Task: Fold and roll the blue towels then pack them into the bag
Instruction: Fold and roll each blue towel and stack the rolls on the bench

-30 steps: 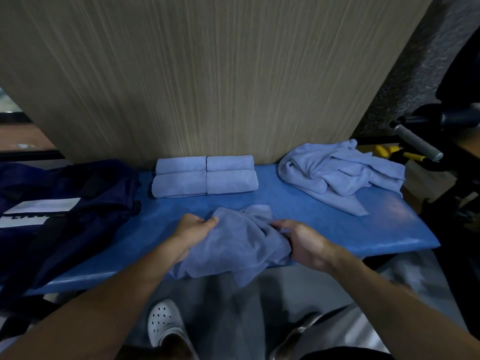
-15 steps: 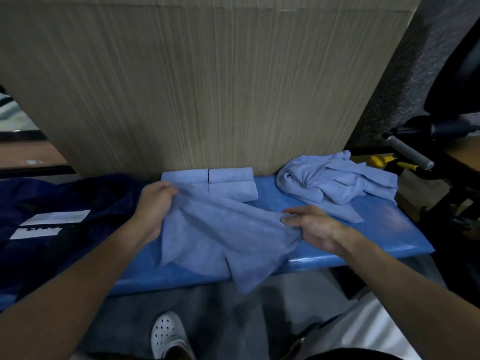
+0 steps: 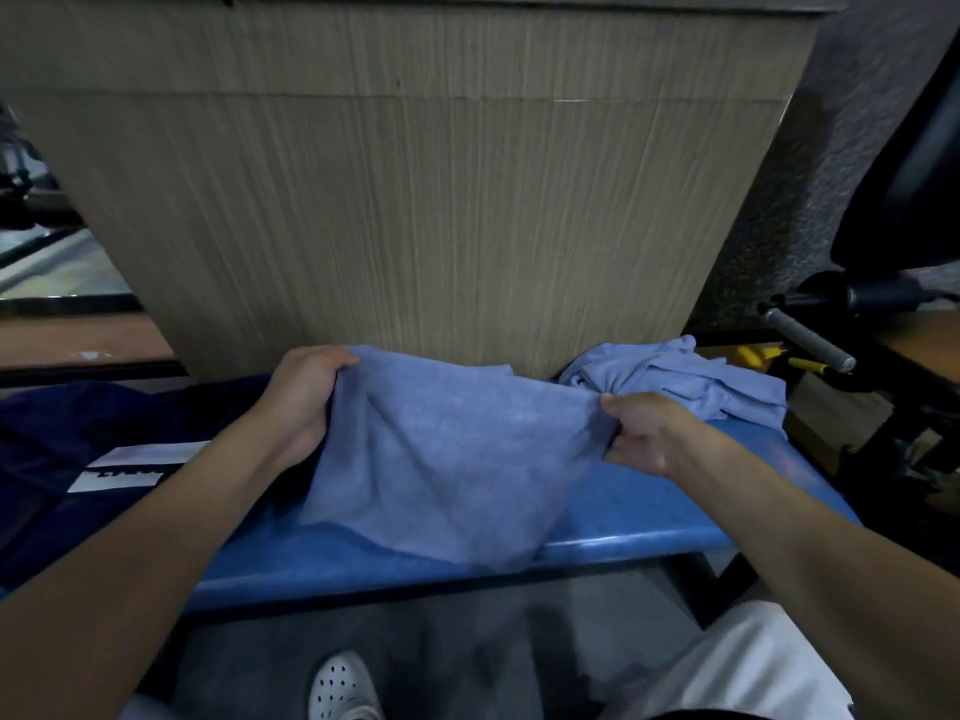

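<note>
Towel (image 3: 447, 459) spread over bench (image 3: 649, 517) centre; towel pile (image 3: 675, 376) right rear; bag (image 3: 78, 433) left; panel (image 3: 415, 226) behind.

Dim corner: glossy blue worktop (image 3: 649, 506) against a tall pale wood-grain panel (image 3: 415, 226)
A speckled dark grey wall (image 3: 810, 174) stands right of the panel; smooth grey floor (image 3: 467, 646) lies below the worktop.

Blue towel (image 3: 447, 454) soft matt terry cloth, bench (image 3: 639, 517) smooth glossy blue plastic, back panel (image 3: 415, 215) matt wood-grain laminate
</note>
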